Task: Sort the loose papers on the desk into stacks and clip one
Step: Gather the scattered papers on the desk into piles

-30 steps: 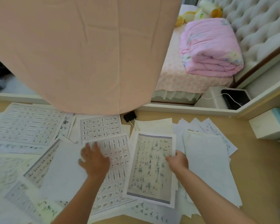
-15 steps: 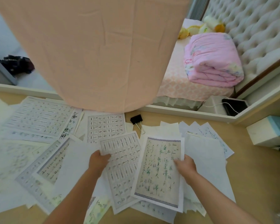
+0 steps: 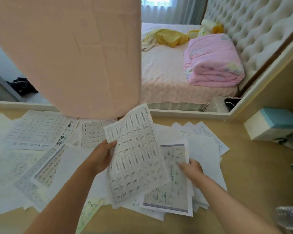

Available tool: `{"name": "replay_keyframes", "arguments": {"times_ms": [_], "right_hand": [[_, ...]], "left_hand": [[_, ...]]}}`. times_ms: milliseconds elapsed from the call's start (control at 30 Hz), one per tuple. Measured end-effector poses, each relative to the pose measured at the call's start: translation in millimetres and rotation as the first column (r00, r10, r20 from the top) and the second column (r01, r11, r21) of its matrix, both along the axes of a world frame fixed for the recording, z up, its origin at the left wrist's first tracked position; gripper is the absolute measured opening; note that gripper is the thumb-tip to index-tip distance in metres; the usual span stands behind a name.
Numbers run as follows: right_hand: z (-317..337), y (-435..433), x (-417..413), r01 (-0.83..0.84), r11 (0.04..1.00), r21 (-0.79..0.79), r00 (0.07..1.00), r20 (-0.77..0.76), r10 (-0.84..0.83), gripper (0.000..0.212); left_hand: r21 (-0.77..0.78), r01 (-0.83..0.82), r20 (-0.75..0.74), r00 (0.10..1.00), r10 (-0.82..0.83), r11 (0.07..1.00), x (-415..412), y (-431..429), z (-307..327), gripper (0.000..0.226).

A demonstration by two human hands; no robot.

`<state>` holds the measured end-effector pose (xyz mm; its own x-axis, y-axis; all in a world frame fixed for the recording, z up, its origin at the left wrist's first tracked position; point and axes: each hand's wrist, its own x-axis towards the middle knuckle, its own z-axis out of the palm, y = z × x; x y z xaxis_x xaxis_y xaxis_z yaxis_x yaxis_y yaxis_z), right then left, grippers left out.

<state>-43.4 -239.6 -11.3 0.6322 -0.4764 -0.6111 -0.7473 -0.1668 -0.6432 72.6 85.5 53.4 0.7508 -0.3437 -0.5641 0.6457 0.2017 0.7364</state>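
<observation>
Paperwork mid-sort: we see the left hand (image 3: 101, 157) gripping a gridded sheet (image 3: 134, 152) by its left edge, thumb on top, sheet lifted & bowed above the desk (image 3: 252, 174). The right hand (image 3: 191, 169) lies on a green-script sheet (image 3: 172, 183) at near centre-right; pinching or just pressing, we can't tell. Loose papers (image 3: 41, 132) cover the left & far side, unstacked; no clip in view. Risk, in our judgement: the one-edge hold lets the sheet flop & drag neighbours, or look-alike grid pages land in the wrong stack.
</observation>
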Motion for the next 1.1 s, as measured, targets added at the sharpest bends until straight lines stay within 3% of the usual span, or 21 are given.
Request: {"name": "replay_keyframes", "arguments": {"times_ms": [100,200,267,333,400,433,500,567,667,733,800,867,967,1100], "right_hand": [[8,-10,-10,-0.012,0.993,0.119,0.999,0.033,0.008,0.013],[7,-22,-20,-0.024,0.986,0.167,1.0,0.016,0.022,0.018],[4,-29,-27,-0.024,0.982,0.187,0.999,-0.025,0.029,0.021],[1,-32,-33,0.076,0.947,0.311,0.997,-0.049,-0.064,0.029],[0,-31,-39,0.091,0.907,0.41,0.996,-0.055,-0.076,0.035],[0,-28,-43,0.033,0.917,0.398,0.999,-0.045,-0.017,0.028],[-2,-23,-48,-0.054,0.954,0.296,0.998,-0.009,0.06,0.014],[-4,-22,-51,-0.058,0.978,0.199,0.998,0.003,0.059,0.027],[1,-30,-52,-0.006,0.985,0.174,0.998,0.063,-0.005,0.03],[8,-41,-49,0.019,0.981,0.193,0.994,0.101,-0.039,0.032],[14,-54,-47,0.075,0.975,0.207,0.988,0.117,-0.101,0.034],[17,-66,-43,0.158,0.971,0.18,0.975,0.126,-0.182,0.034],[14,-85,-38,0.249,0.966,0.073,0.959,0.118,-0.256,0.047],[10,-105,-36,0.28,0.952,-0.124,0.957,0.109,-0.267,0.056]], "left_hand": [[0.288,0.156,-0.02,0.987,-0.157,0.945,-17,-44,-24,0.034],[0.692,0.14,0.086,0.958,-0.273,0.708,-40,-85,-47,0.031],[0.768,0.122,0.103,0.946,-0.308,0.629,-53,-105,-63,0.037],[0.811,0.129,0.095,0.933,-0.346,0.57,-59,-118,-75,0.041],[0.831,0.158,0.084,0.912,-0.401,0.534,-60,-131,-85,0.038],[0.828,0.179,0.079,0.901,-0.427,0.531,-62,-135,-87,0.036],[0.806,0.239,0.076,0.865,-0.496,0.541,-63,-143,-88,0.033],[0.792,0.234,0.102,0.861,-0.499,0.565,-64,-148,-93,0.035],[0.823,0.051,0.195,0.91,-0.365,0.566,-55,-143,-103,0.08],[0.755,0.062,0.176,0.939,-0.294,0.652,-48,-144,-100,0.098],[0.58,0.179,0.087,0.956,-0.279,0.795,-42,-153,-96,0.09],[0.425,0.344,-0.018,0.928,-0.372,0.837,-37,-166,-90,0.068],[0.428,0.446,0.016,0.866,-0.5,0.786,-32,-193,-81,0.035],[0.567,0.441,0.096,0.803,-0.588,0.695,-37,-238,-77,0.03]]}}
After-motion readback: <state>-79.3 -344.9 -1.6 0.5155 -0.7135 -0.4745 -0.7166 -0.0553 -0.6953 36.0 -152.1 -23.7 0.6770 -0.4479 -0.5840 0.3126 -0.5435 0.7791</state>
